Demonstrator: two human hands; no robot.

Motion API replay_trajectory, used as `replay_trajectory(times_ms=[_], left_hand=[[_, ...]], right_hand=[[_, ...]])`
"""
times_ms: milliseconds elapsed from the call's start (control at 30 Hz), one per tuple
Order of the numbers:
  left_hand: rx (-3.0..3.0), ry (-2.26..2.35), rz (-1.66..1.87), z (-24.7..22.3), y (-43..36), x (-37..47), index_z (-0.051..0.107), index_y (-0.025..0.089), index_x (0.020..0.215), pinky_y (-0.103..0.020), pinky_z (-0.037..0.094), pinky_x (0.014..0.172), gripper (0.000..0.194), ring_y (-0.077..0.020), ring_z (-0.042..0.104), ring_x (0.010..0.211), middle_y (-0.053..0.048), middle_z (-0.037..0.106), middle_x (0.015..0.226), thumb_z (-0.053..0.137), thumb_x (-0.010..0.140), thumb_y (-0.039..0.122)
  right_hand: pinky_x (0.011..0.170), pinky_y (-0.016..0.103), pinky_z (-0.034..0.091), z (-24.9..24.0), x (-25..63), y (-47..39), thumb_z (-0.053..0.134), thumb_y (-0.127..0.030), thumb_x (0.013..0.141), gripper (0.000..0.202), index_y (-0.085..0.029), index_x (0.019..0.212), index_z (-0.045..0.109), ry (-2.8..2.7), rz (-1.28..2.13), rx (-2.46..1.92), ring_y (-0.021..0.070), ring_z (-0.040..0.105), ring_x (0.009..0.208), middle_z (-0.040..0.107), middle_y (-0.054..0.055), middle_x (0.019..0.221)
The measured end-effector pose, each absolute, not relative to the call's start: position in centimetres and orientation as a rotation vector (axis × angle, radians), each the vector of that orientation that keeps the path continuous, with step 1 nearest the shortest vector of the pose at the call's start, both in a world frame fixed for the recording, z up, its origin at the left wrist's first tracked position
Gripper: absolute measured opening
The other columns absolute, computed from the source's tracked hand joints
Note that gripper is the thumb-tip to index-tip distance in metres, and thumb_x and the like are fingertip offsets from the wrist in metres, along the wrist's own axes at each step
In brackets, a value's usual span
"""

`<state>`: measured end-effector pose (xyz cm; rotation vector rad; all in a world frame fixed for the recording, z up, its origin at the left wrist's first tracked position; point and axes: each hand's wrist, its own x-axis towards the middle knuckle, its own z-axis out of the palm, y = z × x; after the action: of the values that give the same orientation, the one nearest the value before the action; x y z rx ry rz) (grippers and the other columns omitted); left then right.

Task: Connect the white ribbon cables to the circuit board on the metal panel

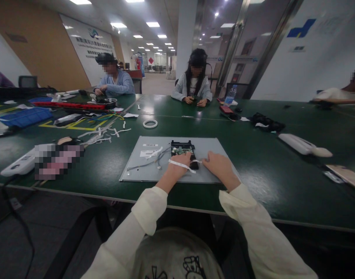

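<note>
One black module (181, 143) with exposed green circuitry lies on the grey panel (212, 149). My left hand (180, 159) touches it, fingers' closeness I can't tell; my right hand (219, 164) pinches one white strip (197, 161).

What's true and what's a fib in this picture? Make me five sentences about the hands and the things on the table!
1. The flat grey metal panel lies on the dark green table. True.
2. The white ring-shaped roll is on the panel. False: it lies on the table, beyond the panel.
3. The left hand is at the black plastic frame with a green circuit board. True.
4. The right hand is inside the blue plastic tray. False: it is over the panel.
5. A narrow white strip crosses the left wrist. True.
</note>
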<state>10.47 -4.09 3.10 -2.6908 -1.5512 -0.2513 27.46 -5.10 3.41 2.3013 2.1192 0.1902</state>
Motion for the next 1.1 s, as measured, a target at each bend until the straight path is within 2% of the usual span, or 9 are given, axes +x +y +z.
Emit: replay_trajectory(times_ms=[167,267,433,600,733,833,967,1100], left_hand=[[-2.659,-1.594,-0.268,2.9,-4.2,10.1,0.048,0.014,0.105,-0.031,0.047,0.067,0.024,-0.0231,0.063,0.08,-0.009,0.064,0.086,0.036,0.089,0.025],[-2.634,-1.62,-0.296,2.7,-4.3,9.8,0.049,0.015,0.103,-0.03,0.046,0.066,0.022,-0.023,0.063,0.08,-0.009,0.064,0.084,0.037,0.086,0.022],[-2.647,-1.671,-0.328,3.1,-4.4,9.5,0.05,0.017,0.103,-0.03,0.045,0.067,0.021,-0.0223,0.062,0.08,-0.009,0.065,0.086,0.041,0.084,0.021],[-2.629,-1.804,-0.408,3.9,-4.4,9.4,0.051,0.018,0.098,-0.028,0.043,0.067,0.019,-0.0204,0.062,0.08,-0.007,0.065,0.085,0.042,0.085,0.027],[-2.545,-1.854,-0.458,4.1,-4.3,9.6,0.051,0.018,0.098,-0.027,0.042,0.064,0.019,-0.0199,0.062,0.077,-0.007,0.064,0.082,0.037,0.086,0.023],[-2.535,-1.833,-0.46,4.2,-4.1,9.7,0.051,0.017,0.099,-0.027,0.042,0.062,0.02,-0.0208,0.062,0.077,-0.007,0.064,0.082,0.037,0.086,0.022],[-2.461,-1.904,-0.457,4.6,-3.7,8.5,0.051,0.017,0.099,-0.028,0.042,0.063,0.02,-0.0217,0.062,0.078,-0.009,0.064,0.082,0.039,0.086,0.023],[-2.279,-2.014,-0.546,5.6,-2.9,6.1,0.053,0.018,0.097,-0.028,0.041,0.062,0.021,-0.0215,0.061,0.075,-0.008,0.064,0.077,0.036,0.087,0.026]], right_hand=[[0.06,0.026,0.034,3.4,27.8,-5.0,0.043,-0.03,0.083,0.021,-0.017,0.094,0.056,2.241,0.206,2.381,0.0199,0.059,0.073,0.063,0.008,0.076],[0.062,0.024,0.035,3.7,27.3,-5.0,0.044,-0.033,0.084,0.021,-0.018,0.09,0.057,2.572,-0.09,2.354,0.015,0.057,0.067,0.063,0.003,0.071],[0.064,0.022,0.038,4.4,25.8,-5.7,0.038,-0.039,0.087,0.034,-0.016,0.078,0.061,3.075,-0.735,1.922,0.0129,0.054,0.069,0.064,0.004,0.079],[0.062,0.022,0.036,4.6,24.9,-6.2,0.04,-0.042,0.086,0.037,-0.015,0.082,0.066,3.099,-0.958,1.753,0.0134,0.054,0.071,0.065,0.004,0.08],[0.061,0.023,0.035,4.4,24.8,-6.2,0.043,-0.041,0.084,0.036,-0.014,0.073,0.065,3.078,-1.112,1.674,0.0124,0.052,0.065,0.064,0.003,0.071],[0.061,0.022,0.035,4.5,24.8,-6.3,0.046,-0.042,0.082,0.035,-0.014,0.067,0.062,3.059,-1.354,1.617,0.0111,0.051,0.062,0.061,0.002,0.066],[0.049,0.021,0.029,5.0,25.5,-6.1,0.051,-0.046,0.077,0.035,-0.014,0.063,0.058,2.928,-1.869,1.779,0.0072,0.04,0.049,0.053,0.0,0.057],[0.043,0.02,0.02,5.4,27.2,-4.6,0.056,-0.048,0.072,0.034,-0.015,0.063,0.053,2.826,-2.212,2.303,0.005,0.031,0.046,0.047,-0.001,0.057]])
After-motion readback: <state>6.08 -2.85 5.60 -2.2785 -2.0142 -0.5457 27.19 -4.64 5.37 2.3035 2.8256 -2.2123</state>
